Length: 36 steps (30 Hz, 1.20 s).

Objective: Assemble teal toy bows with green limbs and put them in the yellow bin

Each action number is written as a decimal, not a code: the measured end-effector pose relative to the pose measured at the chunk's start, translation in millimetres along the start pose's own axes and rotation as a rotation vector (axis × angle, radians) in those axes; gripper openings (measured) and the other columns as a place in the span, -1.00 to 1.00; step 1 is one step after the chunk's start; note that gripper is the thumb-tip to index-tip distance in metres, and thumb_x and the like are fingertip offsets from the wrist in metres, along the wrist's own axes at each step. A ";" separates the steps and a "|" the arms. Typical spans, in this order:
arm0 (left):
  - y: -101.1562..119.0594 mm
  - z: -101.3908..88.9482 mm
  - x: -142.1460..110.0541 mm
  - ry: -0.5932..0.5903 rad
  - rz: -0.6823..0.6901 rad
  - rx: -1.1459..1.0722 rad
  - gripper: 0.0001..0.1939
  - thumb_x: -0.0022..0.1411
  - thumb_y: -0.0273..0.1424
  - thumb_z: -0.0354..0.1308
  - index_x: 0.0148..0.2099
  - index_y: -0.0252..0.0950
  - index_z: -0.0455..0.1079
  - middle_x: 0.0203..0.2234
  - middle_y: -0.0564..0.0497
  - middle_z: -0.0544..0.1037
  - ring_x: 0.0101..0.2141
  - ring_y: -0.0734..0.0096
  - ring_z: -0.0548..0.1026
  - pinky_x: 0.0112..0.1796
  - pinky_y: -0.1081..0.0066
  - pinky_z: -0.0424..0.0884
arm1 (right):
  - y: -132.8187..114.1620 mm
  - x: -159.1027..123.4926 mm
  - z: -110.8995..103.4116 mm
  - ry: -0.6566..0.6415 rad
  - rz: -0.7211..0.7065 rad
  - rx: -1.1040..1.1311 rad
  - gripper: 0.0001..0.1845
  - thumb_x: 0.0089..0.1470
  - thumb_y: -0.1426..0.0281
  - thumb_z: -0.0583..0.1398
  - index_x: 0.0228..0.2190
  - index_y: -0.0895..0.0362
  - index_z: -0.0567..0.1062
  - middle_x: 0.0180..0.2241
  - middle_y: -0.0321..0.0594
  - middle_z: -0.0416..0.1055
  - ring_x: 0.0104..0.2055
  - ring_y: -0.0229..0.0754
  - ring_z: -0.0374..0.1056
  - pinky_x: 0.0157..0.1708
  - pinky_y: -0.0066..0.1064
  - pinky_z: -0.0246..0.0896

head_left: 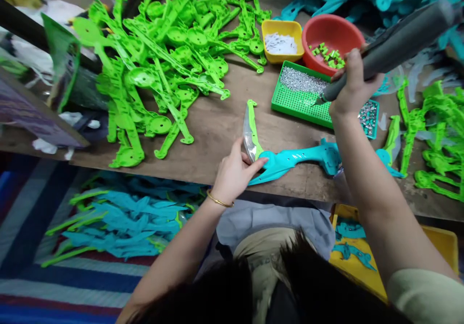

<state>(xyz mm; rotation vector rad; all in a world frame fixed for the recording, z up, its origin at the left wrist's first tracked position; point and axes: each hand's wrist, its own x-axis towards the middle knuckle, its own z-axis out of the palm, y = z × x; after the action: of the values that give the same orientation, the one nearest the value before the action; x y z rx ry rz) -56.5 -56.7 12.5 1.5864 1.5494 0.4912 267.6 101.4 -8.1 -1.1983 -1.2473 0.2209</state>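
Observation:
My left hand (233,172), with a bracelet at the wrist, grips the left end of a turquoise plastic toy piece (290,161), where a curved clear-and-green blade (251,130) juts out. The piece lies along the bench edge, its right part hidden behind my right forearm. My right hand (352,90) is wrapped round a dark grey electric screwdriver (402,39), held tilted. The driver's tip points down over a green perforated tray (299,107) that holds many small silver screws (300,78). Whether the tip touches a screw I cannot tell.
Bright green plastic parts (174,63) are heaped at the left; more green parts (442,135) lie at the right. Behind the tray stand a yellow bowl (282,57) and a red bowl (333,27). Turquoise-and-green pieces (126,222) lie below the bench, left; a yellow crate (362,271) stands right.

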 end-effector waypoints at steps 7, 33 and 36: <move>1.4 21.4 -0.3 -0.122 -0.133 -0.563 -0.49 -0.07 -0.21 0.40 -0.11 -0.33 0.35 -0.41 0.03 0.53 -0.41 0.43 0.50 -0.37 0.44 0.44 | -20.0 -9.3 29.9 0.205 0.172 0.016 -0.33 -0.10 -0.28 0.14 -0.18 -0.03 0.33 -0.26 -0.21 0.50 -0.50 -0.30 0.22 -0.47 -0.23 0.31; 13.9 33.5 0.6 -0.225 -0.220 -1.146 -0.33 -0.13 -0.27 0.48 -0.05 -0.25 0.17 -0.43 0.12 0.57 -0.43 0.47 0.53 -0.32 0.43 0.44 | -184.4 -130.5 25.6 -0.321 0.046 0.276 -0.68 0.13 0.12 0.17 -0.09 -0.13 0.28 -0.28 -0.28 0.40 -0.31 -0.15 0.47 -0.42 -0.26 0.48; 14.9 33.8 1.5 -0.217 -0.219 -1.163 -0.33 -0.14 -0.28 0.48 -0.08 -0.25 0.17 -0.47 0.14 0.55 -0.45 0.48 0.51 -0.34 0.45 0.42 | -175.3 -131.6 25.6 -0.324 0.032 0.322 -0.69 0.14 0.17 0.17 -0.07 -0.15 0.29 -0.29 -0.31 0.38 -0.30 -0.17 0.47 -0.32 -0.23 0.51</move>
<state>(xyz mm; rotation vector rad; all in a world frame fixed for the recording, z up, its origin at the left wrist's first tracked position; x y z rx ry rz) -21.0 -63.3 4.5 0.5367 0.9190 0.8476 117.7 -51.2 46.1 -0.9255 -1.4083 0.6353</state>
